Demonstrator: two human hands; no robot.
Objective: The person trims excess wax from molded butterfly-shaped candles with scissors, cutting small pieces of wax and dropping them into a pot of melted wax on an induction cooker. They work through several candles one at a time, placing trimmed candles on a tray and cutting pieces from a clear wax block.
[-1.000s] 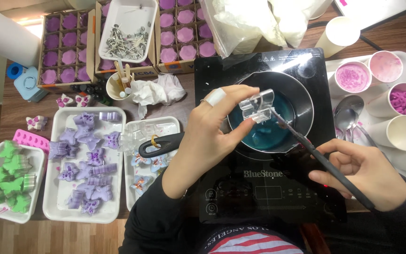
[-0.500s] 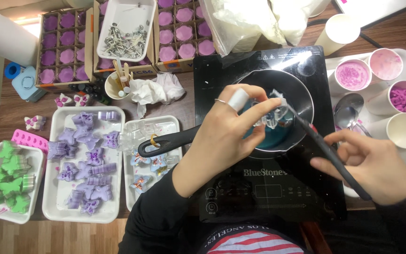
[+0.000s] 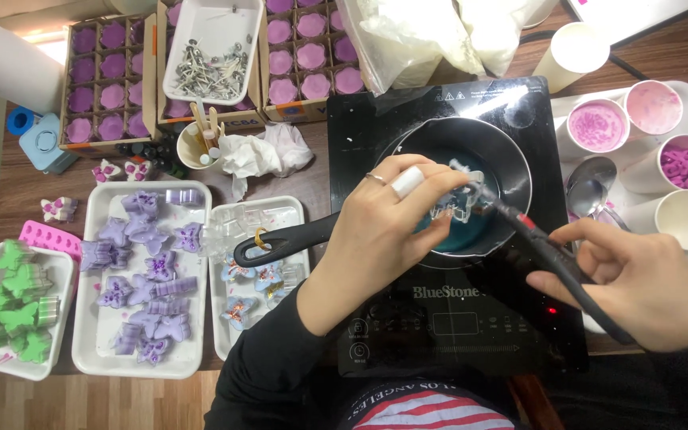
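L hand [image 3: 384, 231] pinched around a clear plastic mould [image 3: 457, 199], thumb + fingers closed on it, held over the black saucepan [image 3: 511, 159] w/ teal liquid [image 3: 463, 227] inside. White tape/bandage on one L finger, ring on the next one.

R hand [image 3: 639, 279] closed on a black brush [image 3: 555, 267], pencil-style grip near the rear end; tip end touches the mould right beside the L fingertips. Small red mark on the brush shaft, between the two hands.

Pan sits on a black induction hob [image 3: 455, 334] under both hands; pan handle [image 3: 280, 243] sticks out past the L wrist.

Outboard of L hand on the bench [image 3: 33, 183]: white tray w/ clear moulds + small butterfly pieces [image 3: 252, 287], next a tray of purple butterfly shapes [image 3: 145, 279], furthest a tray of green ones [image 3: 13, 306]. Beyond L hand: cardboard boxes of purple flower-shaped casts [image 3: 109, 80], white tray of metal wick tabs [image 3: 213, 68], crumpled tissue [image 3: 268, 151].

Outboard of R hand: paper cups w/ pink/purple bits [image 3: 599, 127], 2 spoons [image 3: 591, 191] just beside the hob.
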